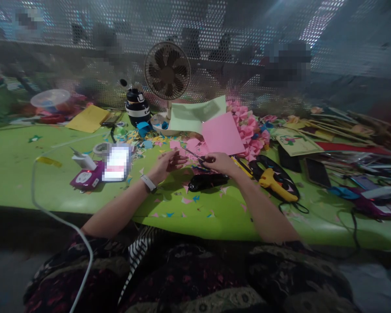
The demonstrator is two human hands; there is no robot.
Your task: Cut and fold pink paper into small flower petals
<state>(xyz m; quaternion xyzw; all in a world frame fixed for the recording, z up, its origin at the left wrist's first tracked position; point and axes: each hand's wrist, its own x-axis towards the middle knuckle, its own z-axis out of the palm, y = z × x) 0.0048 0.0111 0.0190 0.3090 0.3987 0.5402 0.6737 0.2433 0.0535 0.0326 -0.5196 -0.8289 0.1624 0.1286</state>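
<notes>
My right hand (220,163) is closed around a pair of scissors (193,153), whose blades point up and to the left. Facing it, my left hand (167,165) is held with the fingers stretched out and nothing plainly between them. A glossy black object, perhaps a stapler (208,181), lies on the green table (179,226) just below both hands. Behind the scissors, a square pink sheet (223,134) leans beside a pale green sheet (195,115). Pink paper flowers (246,124) are heaped to the right of the sheets. Small paper scraps lie around the hands.
A yellow glue gun (272,182) lies at right beside phones (316,171) and cables. Behind stand a fan (167,71) and a black jug (137,108). At left are a lit phone (116,163), a purple power strip (84,177) and a white cable (57,217).
</notes>
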